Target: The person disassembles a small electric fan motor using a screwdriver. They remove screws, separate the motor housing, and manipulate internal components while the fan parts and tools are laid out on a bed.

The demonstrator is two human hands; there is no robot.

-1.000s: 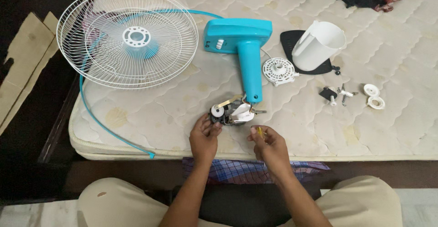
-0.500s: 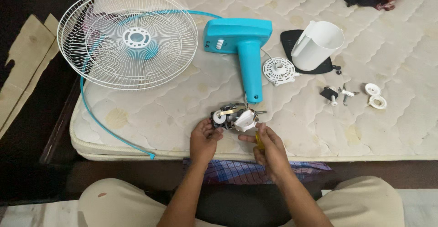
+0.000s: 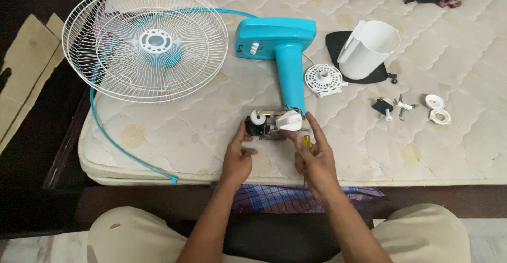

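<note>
A small fan motor (image 3: 272, 124) with a white knob and a white plastic piece lies on the mattress (image 3: 454, 157) at the foot of a turquoise fan stand (image 3: 282, 52). My left hand (image 3: 238, 155) touches the motor's left side with thumb and fingers. My right hand (image 3: 315, 155) grips a yellow-handled screwdriver (image 3: 306, 142) in the palm, while its index finger and thumb reach up to the white piece on the motor's right side.
A white wire fan guard (image 3: 145, 41) lies at the back left, over a turquoise hoop (image 3: 127, 152). A white motor cover (image 3: 368, 48) rests on a black plate. A round white grille piece (image 3: 323, 80), small screws and white caps (image 3: 438, 110) are scattered on the right.
My right hand rose from the mattress edge to the motor, carrying the screwdriver with it. My left hand stayed on the motor's left side.
</note>
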